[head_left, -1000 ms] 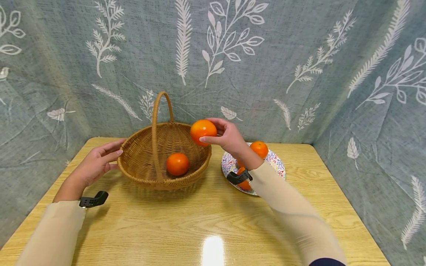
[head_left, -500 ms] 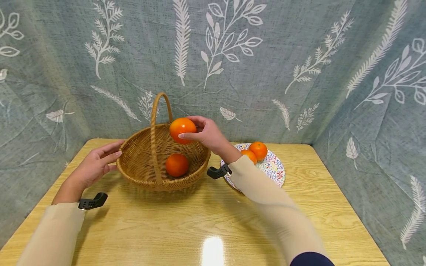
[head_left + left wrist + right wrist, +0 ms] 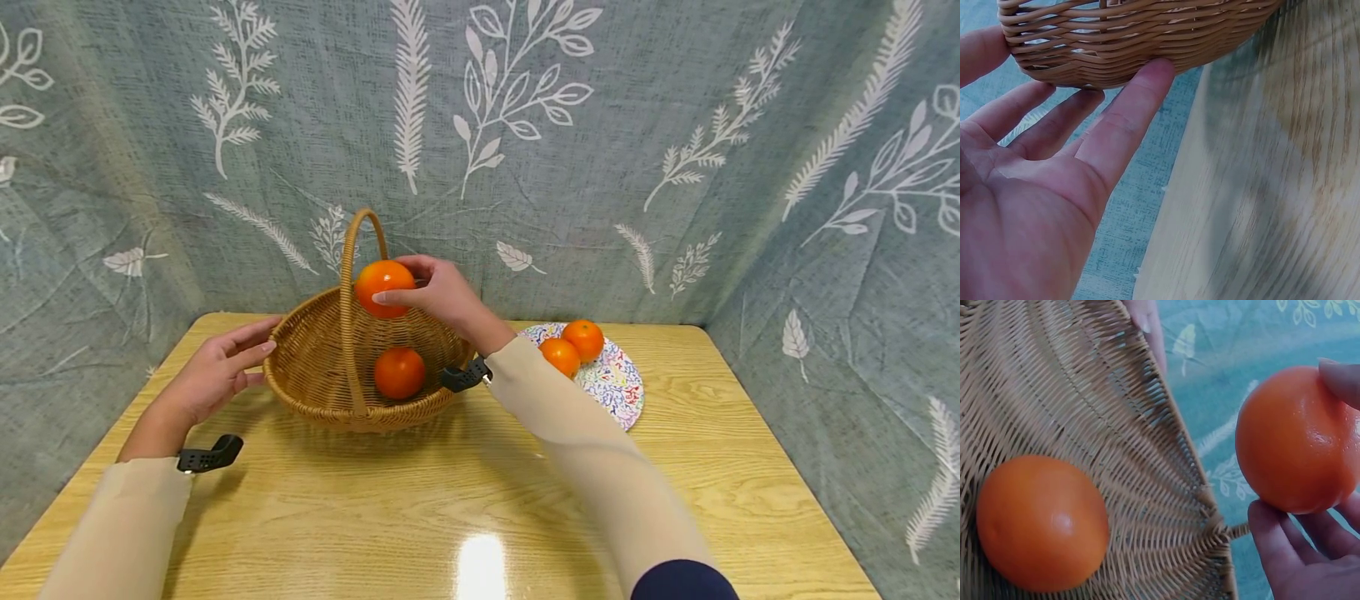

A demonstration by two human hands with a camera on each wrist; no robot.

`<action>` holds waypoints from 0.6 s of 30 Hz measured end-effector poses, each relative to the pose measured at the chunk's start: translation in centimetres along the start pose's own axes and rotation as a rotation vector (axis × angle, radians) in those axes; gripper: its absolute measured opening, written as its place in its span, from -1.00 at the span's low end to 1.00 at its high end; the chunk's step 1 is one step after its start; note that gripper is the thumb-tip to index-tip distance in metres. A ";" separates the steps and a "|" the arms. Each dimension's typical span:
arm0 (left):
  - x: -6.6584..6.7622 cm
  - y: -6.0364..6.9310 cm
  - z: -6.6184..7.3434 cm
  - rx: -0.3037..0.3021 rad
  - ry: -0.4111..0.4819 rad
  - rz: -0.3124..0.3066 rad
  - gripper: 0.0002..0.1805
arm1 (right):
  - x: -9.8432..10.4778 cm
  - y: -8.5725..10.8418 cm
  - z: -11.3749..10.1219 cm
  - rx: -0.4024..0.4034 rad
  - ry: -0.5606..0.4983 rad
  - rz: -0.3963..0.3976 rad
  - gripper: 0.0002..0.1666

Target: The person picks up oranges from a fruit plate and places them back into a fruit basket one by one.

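An orange (image 3: 384, 288) is held in my right hand (image 3: 446, 296), thumb at the front and fingers behind, above the back part of the wicker basket (image 3: 307, 400) and close by its arched handle (image 3: 348, 275). In the right wrist view the held orange (image 3: 1297, 440) hangs apart from the basket, fingers below it and thumb on top. Another orange (image 3: 400, 372) lies inside the basket. With fingers nearly straight, my left hand (image 3: 213, 371) touches the basket's left end; the left wrist view has its fingertips against the woven wall (image 3: 1147, 37).
A patterned plate (image 3: 618, 387) with at least two oranges (image 3: 583, 340) stands right of the basket, partly hidden by my right forearm. The wooden table (image 3: 360, 517) meets a grey-green leaf-print cloth (image 3: 562, 208) behind and at the sides.
My right hand has carried its orange leftward, from over the basket's right rim to near the handle. More of the plate's right part shows. My left hand stays at the basket's left end.
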State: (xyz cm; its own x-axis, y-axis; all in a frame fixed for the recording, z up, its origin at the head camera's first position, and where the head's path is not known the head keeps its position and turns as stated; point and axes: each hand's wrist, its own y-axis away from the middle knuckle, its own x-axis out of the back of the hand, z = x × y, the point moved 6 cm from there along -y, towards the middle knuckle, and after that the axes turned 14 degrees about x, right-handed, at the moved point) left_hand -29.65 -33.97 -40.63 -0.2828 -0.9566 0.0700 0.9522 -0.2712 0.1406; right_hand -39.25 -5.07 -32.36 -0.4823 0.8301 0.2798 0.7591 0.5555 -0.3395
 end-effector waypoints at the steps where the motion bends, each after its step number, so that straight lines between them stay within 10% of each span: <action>1: 0.0 0.0 0.0 -0.001 0.002 0.000 -0.32 | -0.2 -0.2 0.0 0.002 0.007 -0.008 -0.27; 18: 0.0 -0.2 0.2 -0.017 -0.002 -0.026 -0.33 | -4.3 -2.3 1.4 -0.149 0.181 -0.164 -0.25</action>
State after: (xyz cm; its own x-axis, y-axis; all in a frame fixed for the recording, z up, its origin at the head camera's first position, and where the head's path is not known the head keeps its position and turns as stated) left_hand -29.88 -33.93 -40.49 -0.3073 -0.9491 0.0687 0.9465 -0.2973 0.1256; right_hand -39.50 -9.89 -34.02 -0.5283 0.7003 0.4801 0.7397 0.6572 -0.1446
